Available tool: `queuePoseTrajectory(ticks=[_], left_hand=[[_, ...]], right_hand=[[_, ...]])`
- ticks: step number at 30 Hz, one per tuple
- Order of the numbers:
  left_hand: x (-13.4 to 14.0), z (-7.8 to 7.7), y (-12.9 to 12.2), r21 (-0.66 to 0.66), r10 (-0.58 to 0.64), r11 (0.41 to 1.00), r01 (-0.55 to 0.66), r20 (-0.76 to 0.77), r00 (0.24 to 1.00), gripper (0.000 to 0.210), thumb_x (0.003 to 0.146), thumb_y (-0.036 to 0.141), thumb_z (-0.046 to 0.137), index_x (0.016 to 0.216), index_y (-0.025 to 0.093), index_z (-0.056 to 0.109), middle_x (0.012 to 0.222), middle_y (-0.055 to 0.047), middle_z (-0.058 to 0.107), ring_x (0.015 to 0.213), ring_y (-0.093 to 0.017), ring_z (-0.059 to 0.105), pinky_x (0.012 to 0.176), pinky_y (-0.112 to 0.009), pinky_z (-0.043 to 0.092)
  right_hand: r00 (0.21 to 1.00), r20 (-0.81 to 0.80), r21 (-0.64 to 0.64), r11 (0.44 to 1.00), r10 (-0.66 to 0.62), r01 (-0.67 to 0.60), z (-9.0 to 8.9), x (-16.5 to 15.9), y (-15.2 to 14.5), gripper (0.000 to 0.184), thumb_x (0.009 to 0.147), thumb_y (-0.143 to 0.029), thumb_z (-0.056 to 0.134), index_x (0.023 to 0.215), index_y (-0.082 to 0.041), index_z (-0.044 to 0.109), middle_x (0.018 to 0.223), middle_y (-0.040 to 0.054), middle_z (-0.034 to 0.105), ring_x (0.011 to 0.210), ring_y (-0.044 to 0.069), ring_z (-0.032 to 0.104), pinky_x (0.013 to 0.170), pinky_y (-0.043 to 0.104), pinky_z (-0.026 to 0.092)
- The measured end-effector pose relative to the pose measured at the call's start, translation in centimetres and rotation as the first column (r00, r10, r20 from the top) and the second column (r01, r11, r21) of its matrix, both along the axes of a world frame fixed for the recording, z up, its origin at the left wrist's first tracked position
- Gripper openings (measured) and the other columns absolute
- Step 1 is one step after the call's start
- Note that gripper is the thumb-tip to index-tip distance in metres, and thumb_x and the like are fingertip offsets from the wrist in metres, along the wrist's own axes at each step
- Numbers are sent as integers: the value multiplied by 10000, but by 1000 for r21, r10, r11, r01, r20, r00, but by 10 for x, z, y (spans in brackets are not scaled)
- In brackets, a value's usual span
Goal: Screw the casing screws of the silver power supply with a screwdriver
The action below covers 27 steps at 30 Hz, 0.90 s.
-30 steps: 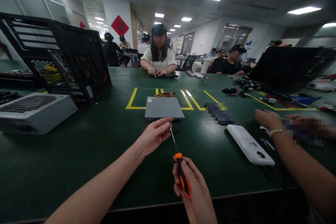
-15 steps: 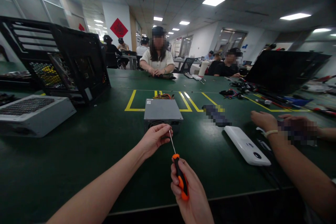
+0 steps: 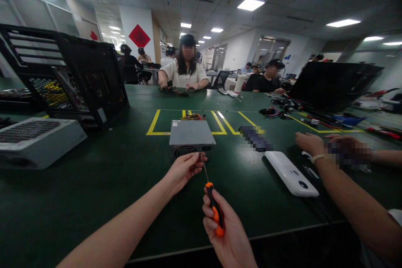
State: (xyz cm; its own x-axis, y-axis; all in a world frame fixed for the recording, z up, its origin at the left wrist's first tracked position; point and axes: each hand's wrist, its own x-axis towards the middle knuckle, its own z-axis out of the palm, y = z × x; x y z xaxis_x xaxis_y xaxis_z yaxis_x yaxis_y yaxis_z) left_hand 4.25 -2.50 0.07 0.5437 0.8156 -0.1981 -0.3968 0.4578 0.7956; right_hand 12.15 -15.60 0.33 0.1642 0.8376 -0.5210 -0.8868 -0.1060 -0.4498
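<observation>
"How's the room?"

"Ceiling lights (image 3: 251, 4) over a green tabletop (image 3: 109, 167)."

"And the hands?"

"Near its front edge, the right hand (image 3: 225, 222) has fingers curled around a screwdriver (image 3: 216, 213); the left hand (image 3: 184, 170) pinches its tip, before a grey power supply (image 3: 192, 131)."

"The screwdriver?"

"Orange-and-black handle, slim metal shaft."

The screwdriver (image 3: 215, 214) is at lower centre, before the metal box (image 3: 191, 132) on the table (image 3: 125, 188); a computer case (image 3: 86, 86) stands upper left, cables (image 3: 270, 111) lie right.
</observation>
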Motion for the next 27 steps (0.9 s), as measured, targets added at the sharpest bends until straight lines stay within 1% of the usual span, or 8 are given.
queuePoseTrajectory(ticks=[4, 8, 11, 15, 19, 23, 25, 27], left_hand=[[-1, -1, 1, 13, 8, 1000, -8, -16, 1000, 121, 790, 211, 598, 845, 118, 652, 838, -67, 649, 603, -52, 578, 546, -132, 457], [-2, -3, 3, 74, 1, 997, 2, -38, 999, 130, 776, 234, 615, 827, 120, 650, 814, -57, 636, 598, -52, 569, 530, -129, 452], [-2, -3, 4, 105, -5, 994, 10, -52, 999, 146, 776, 248, 615, 838, 122, 653, 833, -62, 638, 604, -53, 568, 530, -130, 455], [-3, -1, 2, 113, -4, 994, 9, -50, 999, 177, 778, 256, 614, 899, 133, 653, 886, -69, 645, 612, -52, 568, 531, -130, 462], [-2, 2, 2, 96, 44, 995, -36, -85, 995, 137, 772, 228, 620, 852, 123, 654, 823, -50, 639, 582, -43, 563, 481, -109, 439], [-3, 3, 3, 18, 113, 993, -112, -67, 991, 83, 778, 183, 606, 822, 125, 645, 786, -32, 638, 564, -40, 573, 456, -101, 436], [-3, 2, 3, -19, 117, 993, -118, -38, 992, 85, 789, 172, 590, 836, 125, 643, 802, -36, 645, 580, -47, 589, 460, -105, 448], [-2, 2, 2, -46, 97, 994, -98, -7, 995, 103, 795, 177, 583, 858, 121, 643, 816, -41, 649, 608, -57, 604, 472, -109, 464]], right_hand=[[1000, -12, -4, 1000, 13, -13, 0, 0, -1, 294, 575, -233, 753, 821, -129, 629, 663, 16, 572, 475, 29, 434, 344, 87, 295], [999, -23, 19, 999, 31, -31, 0, 0, -1, 318, 540, -243, 777, 793, -120, 628, 641, 11, 568, 461, 22, 427, 342, 85, 286], [999, -27, 28, 999, 39, -38, 1, 1, 0, 294, 554, -243, 769, 778, -120, 625, 629, 12, 563, 458, 24, 424, 338, 86, 276], [999, -17, 35, 998, 51, -50, 0, 2, -1, 297, 569, -250, 761, 792, -116, 618, 635, 13, 562, 467, 26, 427, 340, 84, 272], [998, 49, 41, 998, 38, -40, -2, 3, -5, 310, 584, -272, 755, 814, -134, 601, 664, 18, 580, 491, 37, 449, 354, 90, 289], [991, 131, 46, 999, 21, -28, -3, 4, -8, 369, 562, -284, 765, 855, -154, 581, 688, 13, 593, 518, 50, 474, 371, 99, 303], [987, 158, 41, 998, 40, -47, -2, 3, -9, 387, 553, -293, 768, 856, -150, 575, 690, 9, 590, 515, 48, 471, 373, 103, 300], [982, 174, 32, 997, 67, -74, 0, 2, -10, 394, 547, -305, 768, 848, -145, 570, 683, 4, 582, 505, 45, 460, 369, 105, 289]])
